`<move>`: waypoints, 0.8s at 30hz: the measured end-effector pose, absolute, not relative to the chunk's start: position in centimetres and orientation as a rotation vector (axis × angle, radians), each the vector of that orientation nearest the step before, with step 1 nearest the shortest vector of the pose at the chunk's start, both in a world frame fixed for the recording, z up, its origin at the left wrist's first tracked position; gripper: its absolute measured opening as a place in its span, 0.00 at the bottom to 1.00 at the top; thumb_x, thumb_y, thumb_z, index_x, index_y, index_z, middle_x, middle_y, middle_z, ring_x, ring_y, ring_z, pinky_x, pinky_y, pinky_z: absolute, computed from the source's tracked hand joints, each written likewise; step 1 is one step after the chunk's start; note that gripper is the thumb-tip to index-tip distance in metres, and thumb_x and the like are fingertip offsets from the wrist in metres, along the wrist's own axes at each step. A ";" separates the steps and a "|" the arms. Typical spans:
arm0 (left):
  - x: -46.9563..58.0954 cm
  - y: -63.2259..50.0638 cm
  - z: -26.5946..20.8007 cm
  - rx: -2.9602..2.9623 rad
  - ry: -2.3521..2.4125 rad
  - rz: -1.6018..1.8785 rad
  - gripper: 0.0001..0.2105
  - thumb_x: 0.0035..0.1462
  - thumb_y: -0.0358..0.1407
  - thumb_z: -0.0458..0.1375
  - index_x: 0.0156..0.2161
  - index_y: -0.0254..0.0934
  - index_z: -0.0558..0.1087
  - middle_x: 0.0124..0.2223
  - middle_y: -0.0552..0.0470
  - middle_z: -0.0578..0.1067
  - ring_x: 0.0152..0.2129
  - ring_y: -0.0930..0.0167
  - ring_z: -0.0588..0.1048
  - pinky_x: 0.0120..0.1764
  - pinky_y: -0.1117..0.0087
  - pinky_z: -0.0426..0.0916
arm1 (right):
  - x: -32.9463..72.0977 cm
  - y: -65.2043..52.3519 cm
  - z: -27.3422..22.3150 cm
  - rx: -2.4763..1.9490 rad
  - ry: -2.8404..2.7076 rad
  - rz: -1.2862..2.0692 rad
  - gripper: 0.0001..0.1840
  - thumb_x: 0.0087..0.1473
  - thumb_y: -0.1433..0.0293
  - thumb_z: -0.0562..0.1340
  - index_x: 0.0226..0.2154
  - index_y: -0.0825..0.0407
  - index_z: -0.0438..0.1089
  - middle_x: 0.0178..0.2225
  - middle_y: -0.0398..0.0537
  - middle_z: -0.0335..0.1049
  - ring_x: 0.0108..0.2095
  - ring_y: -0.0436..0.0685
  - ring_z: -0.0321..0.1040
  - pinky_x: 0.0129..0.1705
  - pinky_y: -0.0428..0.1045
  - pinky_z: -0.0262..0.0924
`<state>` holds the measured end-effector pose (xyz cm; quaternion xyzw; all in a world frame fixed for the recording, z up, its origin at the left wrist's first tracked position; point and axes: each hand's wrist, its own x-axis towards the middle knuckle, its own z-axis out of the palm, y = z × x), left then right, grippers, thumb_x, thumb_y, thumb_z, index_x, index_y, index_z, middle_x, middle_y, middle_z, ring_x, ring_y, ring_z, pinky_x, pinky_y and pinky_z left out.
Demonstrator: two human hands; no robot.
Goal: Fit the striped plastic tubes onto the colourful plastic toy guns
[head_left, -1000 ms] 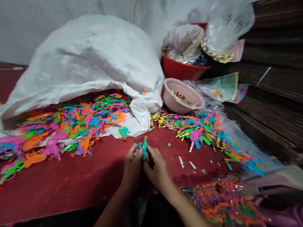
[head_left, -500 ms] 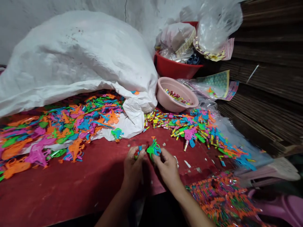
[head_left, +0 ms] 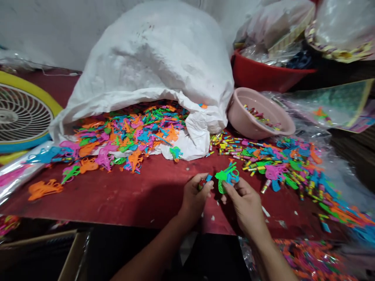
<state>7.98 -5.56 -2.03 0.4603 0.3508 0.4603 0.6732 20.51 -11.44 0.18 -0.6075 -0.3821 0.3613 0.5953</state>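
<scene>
My left hand point(head_left: 191, 199) is closed around small cylindrical tubes point(head_left: 202, 183) with red and blue ends; how many is hidden by the fingers. Just to its right, my right hand point(head_left: 249, 201) pinches a green plastic toy gun point(head_left: 221, 181) with a lattice grip, together with a blue plastic piece point(head_left: 233, 177) behind it. A small gap separates the two hands above the red tabletop point(head_left: 117, 201). A pile of colourful plastic toy guns point(head_left: 137, 128) spills from a large white sack point(head_left: 164, 54). More toy guns lie mixed with small tubes point(head_left: 253, 168) on the right.
A pink basin point(head_left: 243, 121) holding more tubes stands right of the sack, with a red basin point(head_left: 263, 76) of plastic bags behind it. At the left is a yellow-and-blue fan point(head_left: 54, 97). Below the table's front edge are a cardboard box point(head_left: 70, 257) and orange-pink plastic pieces point(head_left: 310, 253).
The view has swung left, bringing the fan and the box into sight. Both hands keep their hold on the tubes and the toy gun, close together.
</scene>
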 end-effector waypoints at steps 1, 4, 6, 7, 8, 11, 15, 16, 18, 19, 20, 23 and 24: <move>8.0 -5.6 -2.0 1.028 0.796 1.038 0.10 0.52 0.38 0.62 0.39 0.35 0.75 0.28 0.54 0.74 0.21 0.74 0.69 0.28 0.74 0.64 | 20.4 -11.4 0.3 -1.422 -0.905 0.815 0.14 0.55 0.60 0.67 0.38 0.53 0.71 0.30 0.44 0.70 0.23 0.48 0.63 0.25 0.44 0.60; 8.1 -5.6 -2.1 1.022 0.801 1.041 0.09 0.52 0.36 0.62 0.39 0.35 0.75 0.28 0.54 0.74 0.22 0.73 0.70 0.28 0.74 0.65 | 20.0 -11.5 0.6 -1.459 -0.942 0.741 0.14 0.55 0.60 0.67 0.38 0.53 0.71 0.29 0.44 0.70 0.24 0.49 0.64 0.25 0.44 0.61; 8.1 -5.7 -2.3 1.050 0.804 1.035 0.08 0.53 0.36 0.61 0.39 0.36 0.75 0.28 0.54 0.75 0.22 0.73 0.71 0.29 0.74 0.65 | 19.7 -11.5 0.8 -1.492 -0.949 0.700 0.15 0.54 0.59 0.67 0.38 0.52 0.71 0.27 0.43 0.69 0.24 0.50 0.63 0.25 0.44 0.61; 8.0 -5.7 -2.3 1.067 0.806 1.030 0.08 0.53 0.36 0.61 0.39 0.36 0.75 0.29 0.54 0.75 0.22 0.73 0.72 0.29 0.74 0.65 | 19.6 -11.5 0.9 -1.511 -0.952 0.682 0.15 0.54 0.58 0.67 0.38 0.52 0.72 0.27 0.43 0.69 0.24 0.50 0.63 0.25 0.44 0.61; 8.0 -5.7 -2.4 1.083 0.811 1.025 0.09 0.54 0.36 0.61 0.40 0.36 0.75 0.29 0.54 0.75 0.22 0.73 0.72 0.29 0.74 0.65 | 19.5 -11.5 1.0 -1.528 -0.958 0.671 0.15 0.54 0.58 0.67 0.38 0.52 0.72 0.28 0.43 0.70 0.24 0.50 0.63 0.24 0.44 0.61; 8.0 -5.7 -2.6 1.118 0.834 1.004 0.09 0.54 0.36 0.60 0.41 0.37 0.75 0.29 0.55 0.75 0.22 0.73 0.72 0.28 0.74 0.65 | 19.3 -11.5 1.0 -1.550 -0.987 0.646 0.15 0.54 0.57 0.67 0.37 0.52 0.72 0.28 0.43 0.71 0.23 0.49 0.63 0.24 0.44 0.61; 7.8 -5.7 -2.5 1.212 0.877 1.001 0.10 0.56 0.37 0.60 0.43 0.37 0.76 0.30 0.53 0.76 0.22 0.71 0.72 0.29 0.72 0.65 | 19.4 -11.7 0.8 -1.575 -1.062 0.577 0.14 0.55 0.58 0.65 0.38 0.52 0.72 0.30 0.45 0.72 0.25 0.51 0.64 0.26 0.45 0.62; 7.8 -5.7 -2.5 1.256 0.891 1.013 0.10 0.56 0.37 0.59 0.43 0.38 0.76 0.30 0.53 0.76 0.23 0.70 0.73 0.30 0.72 0.65 | 19.4 -11.8 0.8 -1.585 -1.086 0.561 0.14 0.56 0.59 0.65 0.39 0.51 0.72 0.30 0.45 0.72 0.25 0.51 0.65 0.27 0.45 0.62; 7.7 -5.7 -2.4 1.364 0.897 1.047 0.10 0.58 0.37 0.58 0.43 0.39 0.77 0.32 0.51 0.78 0.27 0.67 0.74 0.34 0.70 0.66 | 19.5 -11.9 0.8 -1.601 -1.125 0.539 0.13 0.57 0.59 0.64 0.38 0.51 0.71 0.29 0.44 0.71 0.25 0.51 0.66 0.27 0.45 0.62; 7.7 -5.7 -2.4 1.416 0.889 1.062 0.10 0.58 0.37 0.58 0.43 0.40 0.78 0.33 0.50 0.78 0.29 0.66 0.74 0.37 0.69 0.66 | 19.6 -11.9 0.9 -1.605 -1.136 0.537 0.12 0.58 0.59 0.63 0.38 0.51 0.71 0.28 0.44 0.71 0.24 0.51 0.66 0.26 0.45 0.62; 7.7 -5.7 -2.3 1.461 0.877 1.073 0.10 0.59 0.37 0.57 0.43 0.40 0.78 0.35 0.49 0.79 0.31 0.65 0.74 0.39 0.69 0.66 | 19.7 -11.9 1.1 -1.604 -1.146 0.540 0.12 0.58 0.59 0.63 0.37 0.51 0.71 0.26 0.43 0.70 0.23 0.51 0.66 0.25 0.45 0.61; 7.8 -5.7 -2.1 1.543 0.854 1.068 0.11 0.60 0.36 0.56 0.44 0.41 0.78 0.37 0.48 0.79 0.34 0.63 0.74 0.41 0.68 0.64 | 20.1 -11.9 1.5 -1.601 -1.187 0.545 0.11 0.59 0.60 0.62 0.38 0.50 0.71 0.24 0.41 0.69 0.22 0.51 0.66 0.25 0.45 0.60; 7.8 -5.8 -2.1 1.553 0.850 1.061 0.11 0.60 0.35 0.56 0.44 0.41 0.78 0.37 0.48 0.79 0.33 0.63 0.74 0.40 0.68 0.64 | 20.2 -11.8 1.6 -1.598 -1.204 0.535 0.11 0.60 0.60 0.61 0.38 0.50 0.71 0.24 0.41 0.68 0.23 0.51 0.65 0.26 0.45 0.60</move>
